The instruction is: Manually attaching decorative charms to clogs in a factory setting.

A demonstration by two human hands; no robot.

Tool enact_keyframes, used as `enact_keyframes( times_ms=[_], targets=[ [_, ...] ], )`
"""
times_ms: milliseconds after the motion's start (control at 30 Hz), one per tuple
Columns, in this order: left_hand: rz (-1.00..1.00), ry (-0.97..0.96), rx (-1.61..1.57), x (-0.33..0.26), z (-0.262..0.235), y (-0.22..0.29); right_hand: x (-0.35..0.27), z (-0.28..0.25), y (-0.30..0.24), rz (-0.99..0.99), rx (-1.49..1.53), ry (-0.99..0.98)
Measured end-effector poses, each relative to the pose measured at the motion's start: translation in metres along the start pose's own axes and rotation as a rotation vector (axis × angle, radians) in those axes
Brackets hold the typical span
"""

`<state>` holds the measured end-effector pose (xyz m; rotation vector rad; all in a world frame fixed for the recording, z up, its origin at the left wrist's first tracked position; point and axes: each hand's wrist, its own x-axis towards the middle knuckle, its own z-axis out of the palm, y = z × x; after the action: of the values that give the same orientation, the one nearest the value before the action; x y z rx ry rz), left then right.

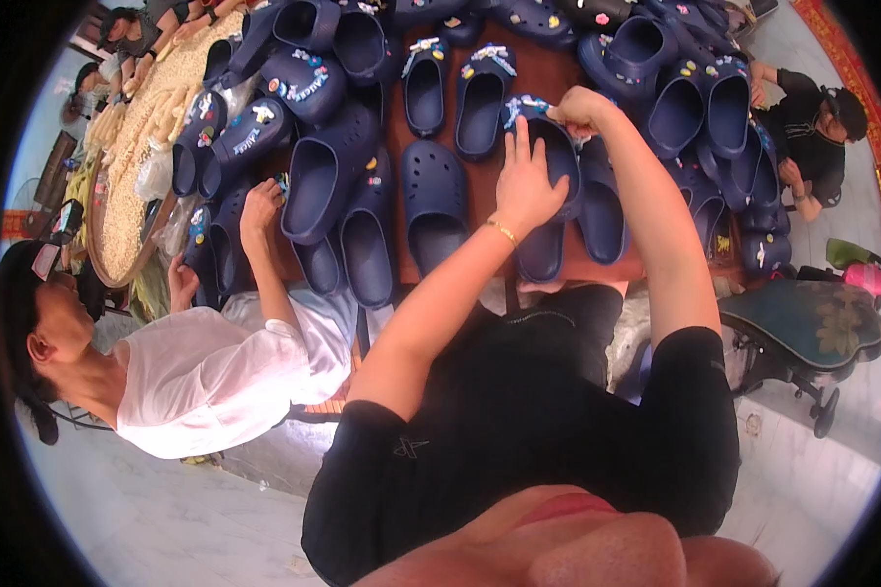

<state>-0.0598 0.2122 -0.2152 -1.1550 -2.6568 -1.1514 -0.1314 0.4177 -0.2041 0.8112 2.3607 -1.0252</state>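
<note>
A dark blue clog (561, 161) with colourful shoe charms (526, 108) on its toe lies in front of me on the reddish-brown table. My left hand (531, 184), a thin bracelet at its wrist, rests over the clog's left side with fingers stretched out and thumb apart. At the toe, beside the charms, the fingers of my right hand (583, 110) are bent and pressed together; whatever is between them is hidden. Another clog (541, 249) lies just below my left hand. To its left is a clog without charms (435, 201), its toe holes bare.
Many more navy clogs, such as a decorated pair (480, 103), crowd the table (392, 147). At my left a person in a white shirt (225, 377) handles clogs. Another person in black (803, 137) is at the right, near a dark office chair (803, 323). A pale heap (137, 186) lies far left.
</note>
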Motion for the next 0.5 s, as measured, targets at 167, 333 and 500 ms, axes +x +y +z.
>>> enact_keyframes(
  times_ms=[167,333,500],
  targets=[
    [0.003,0.004,0.003,-0.005,-0.002,0.006,0.004,-0.01,0.002,0.06,0.105,0.325],
    [0.002,0.003,0.003,-0.004,-0.002,0.005,-0.01,0.012,-0.037,-0.035,-0.329,0.203],
    [0.009,0.02,-0.004,-0.004,0.0,0.001,-0.03,0.014,-0.06,0.035,-0.412,0.376]
  ],
)
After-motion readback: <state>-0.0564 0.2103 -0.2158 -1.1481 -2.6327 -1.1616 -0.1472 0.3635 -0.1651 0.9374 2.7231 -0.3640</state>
